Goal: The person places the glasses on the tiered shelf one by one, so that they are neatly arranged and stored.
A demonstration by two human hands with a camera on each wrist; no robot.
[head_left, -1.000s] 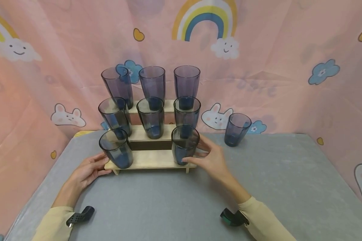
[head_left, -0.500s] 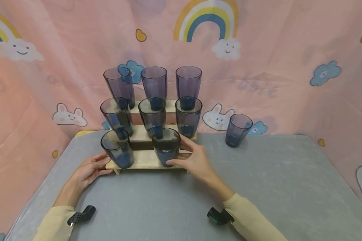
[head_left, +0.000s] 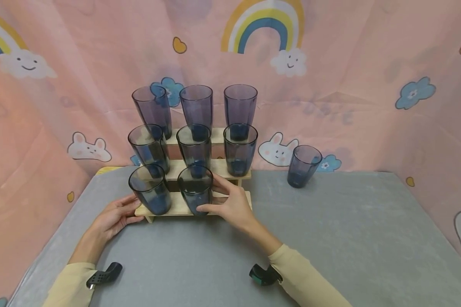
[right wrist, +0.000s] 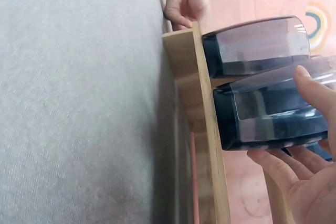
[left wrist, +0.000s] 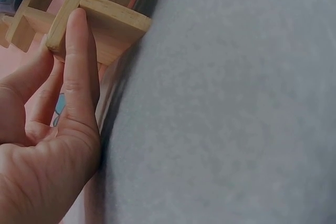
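My right hand [head_left: 235, 207] grips a blue-tinted drinking glass [head_left: 195, 192] at the middle of the bottom shelf of a three-tier wooden stand [head_left: 217, 164]. In the right wrist view the held glass [right wrist: 273, 111] is upright, with its base at the shelf board [right wrist: 210, 129]; my thumb and fingers lie on opposite sides. My left hand [head_left: 114, 215] pinches the left end of that bottom shelf. The left wrist view shows a finger [left wrist: 77, 72] under the board, beside the stand's leg [left wrist: 118, 22]. Another glass [head_left: 150, 189] stands at the bottom shelf's left end.
Three glasses stand on the middle shelf, such as the right one [head_left: 240, 153], and three taller purple ones on the top, such as this glass [head_left: 240, 102]. A loose glass [head_left: 302, 166] stands right of the stand on the grey tabletop [head_left: 349, 238]. Pink printed cloth [head_left: 330, 51] hangs behind.
My right hand has moved the glass leftward from the bottom shelf's right end to its middle. My left hand has stayed at the shelf's left end.
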